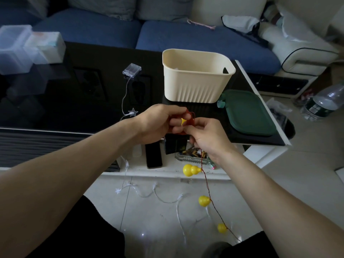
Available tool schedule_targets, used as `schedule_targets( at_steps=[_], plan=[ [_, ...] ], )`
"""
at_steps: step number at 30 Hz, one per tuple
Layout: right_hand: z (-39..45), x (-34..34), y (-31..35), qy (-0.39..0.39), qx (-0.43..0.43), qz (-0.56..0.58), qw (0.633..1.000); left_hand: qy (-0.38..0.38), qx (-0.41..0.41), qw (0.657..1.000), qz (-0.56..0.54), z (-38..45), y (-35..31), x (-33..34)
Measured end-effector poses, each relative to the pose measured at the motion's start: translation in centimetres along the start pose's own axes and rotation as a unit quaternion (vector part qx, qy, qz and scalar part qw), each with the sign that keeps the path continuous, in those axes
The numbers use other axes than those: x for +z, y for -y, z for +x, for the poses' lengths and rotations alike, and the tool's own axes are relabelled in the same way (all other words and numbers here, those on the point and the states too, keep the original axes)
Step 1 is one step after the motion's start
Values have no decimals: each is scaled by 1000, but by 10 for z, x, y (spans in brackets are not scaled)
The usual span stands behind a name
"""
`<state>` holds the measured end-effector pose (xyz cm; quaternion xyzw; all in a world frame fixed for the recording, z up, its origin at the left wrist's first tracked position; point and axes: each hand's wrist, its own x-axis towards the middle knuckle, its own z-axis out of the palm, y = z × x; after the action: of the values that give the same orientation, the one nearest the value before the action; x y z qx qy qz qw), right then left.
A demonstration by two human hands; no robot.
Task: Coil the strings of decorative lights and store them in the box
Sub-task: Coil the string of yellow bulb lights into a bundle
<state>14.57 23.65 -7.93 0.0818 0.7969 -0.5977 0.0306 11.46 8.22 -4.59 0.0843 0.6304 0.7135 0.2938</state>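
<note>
Decorative lights are lying in two strings here, and neither is yet sitting in the cream ribbed plastic box (197, 79), which is standing open on the black glossy table (74, 101) just beyond the hands — probably parked there so a finished coil can be dropped straight in. Its dark green rounded lid (249, 112) is lying flat beside it, off and out of the way.

Taking up more floor than anything else is the clear string of star lights (167, 200), which is running from a transparent battery case (131, 70) on the table, past one small star, over the edge and down in loose loops on the pale tiles; it looks untouched and seems to be waiting its turn.

Being worked now is the red wire string with yellow gourd-shaped bulbs (204, 201). The left hand (158, 123) is gripping a small bundle of red loops, with a yellow piece showing between the fingers, so it appears to be serving as the core of the coil. The right hand (206, 136) is close against it, pinching the wire and, I judge, feeding it round — the two hands are touching or nearly so. From the right hand the thin wire is hanging down slack, carrying smooth, glossy bulbs to the floor. Several bulbs are hanging free, so the winding seems to be at an early stage.
</note>
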Motion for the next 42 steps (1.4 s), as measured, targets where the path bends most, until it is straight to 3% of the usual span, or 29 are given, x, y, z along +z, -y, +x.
schedule_targets(
  at_steps=[3, 11, 21, 25, 30, 35, 42],
  plan=[
    [-1, -1, 2, 2, -18, 5, 1000, -7, 11, 1000, 14, -2, -1, 2],
    [-1, 0, 10, 34, -34, 42, 998, -65, 30, 988, -137, -4, -5, -2],
    [1, -8, 8, 78, -55, 26, 995, -31, 15, 984, -173, -6, -9, -11],
    [3, -14, 11, 38, -140, -62, 987, 34, 18, 980, -197, -13, -12, -8],
    [7, -17, 10, 21, -209, -149, 966, 43, 9, 986, -160, -10, -11, -8],
    [2, -16, 7, 81, -182, -126, 972, 19, 1, 994, -105, -2, -12, -7],
    [8, -43, -3, 104, -91, -152, 979, -5, -7, 989, -149, -10, -15, -20]
  ],
)
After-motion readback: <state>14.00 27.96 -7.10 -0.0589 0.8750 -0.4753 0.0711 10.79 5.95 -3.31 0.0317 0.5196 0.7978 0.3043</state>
